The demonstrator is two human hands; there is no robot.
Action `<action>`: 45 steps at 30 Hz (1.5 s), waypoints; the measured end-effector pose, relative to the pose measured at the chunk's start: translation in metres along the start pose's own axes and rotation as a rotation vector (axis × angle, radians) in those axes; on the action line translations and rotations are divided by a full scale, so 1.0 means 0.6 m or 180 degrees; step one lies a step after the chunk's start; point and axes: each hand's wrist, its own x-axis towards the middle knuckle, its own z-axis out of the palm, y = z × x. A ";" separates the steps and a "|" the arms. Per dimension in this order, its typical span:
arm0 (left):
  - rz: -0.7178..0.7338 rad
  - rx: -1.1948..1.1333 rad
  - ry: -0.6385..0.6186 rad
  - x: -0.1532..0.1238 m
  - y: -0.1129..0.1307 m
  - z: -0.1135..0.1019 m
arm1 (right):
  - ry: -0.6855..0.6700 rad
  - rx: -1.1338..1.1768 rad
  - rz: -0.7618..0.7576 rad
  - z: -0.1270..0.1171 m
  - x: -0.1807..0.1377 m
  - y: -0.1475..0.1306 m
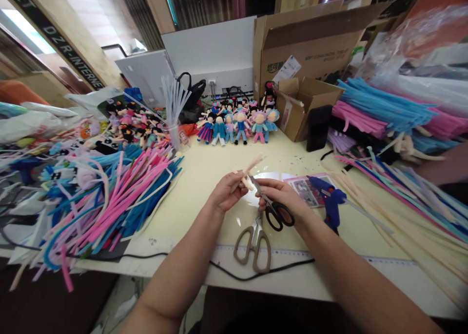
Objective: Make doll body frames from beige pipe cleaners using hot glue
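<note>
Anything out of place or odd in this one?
Mostly workbench clutter. At the left, the heap of fuzzy stems sprawls past the front edge of the table; a pink end dangles, which looks untidy. Small dark scraps lie loose behind the glue gun. I see no obvious damage.

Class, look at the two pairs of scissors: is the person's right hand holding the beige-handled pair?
No, the right hand holds the black-handled scissors, while the beige-handled pair lies on the table.
</note>
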 end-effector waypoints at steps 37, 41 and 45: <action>0.0229 0.0264 0.0257 0.006 -0.004 -0.001 | 0.0193 0.0210 -0.0275 0.018 -0.002 0.013; 0.0309 0.0298 0.0389 0.004 -0.003 0.004 | 0.0193 0.0207 -0.0291 0.017 -0.002 0.015; 0.0468 0.0367 0.0528 0.005 -0.004 0.005 | 0.0183 0.0176 -0.0338 0.017 -0.002 0.018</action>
